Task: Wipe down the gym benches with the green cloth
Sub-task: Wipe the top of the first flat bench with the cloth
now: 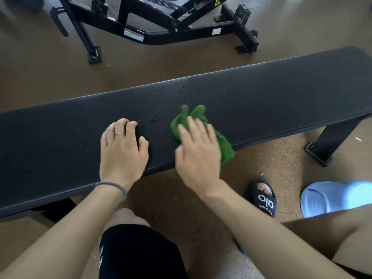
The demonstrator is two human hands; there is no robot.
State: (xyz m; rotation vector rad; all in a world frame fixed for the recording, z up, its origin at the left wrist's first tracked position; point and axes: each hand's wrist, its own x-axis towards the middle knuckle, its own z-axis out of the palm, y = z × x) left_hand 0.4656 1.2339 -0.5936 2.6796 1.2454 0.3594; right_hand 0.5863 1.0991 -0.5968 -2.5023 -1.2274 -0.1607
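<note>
On bench [261,93], right hand [198,152] flat on green cloth [225,146], left hand [122,150] curled, empty.

soft, even daylight, moderately bright; a faint sheen runs along the table's [221,93] far edge. right hand [198,156] motion-blurred; wide-angle bending at edges.

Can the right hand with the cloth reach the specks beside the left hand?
Probably yes. The specks lie on bare bench between the left hand and the right hand pressing the cloth; nothing lies between.
</note>
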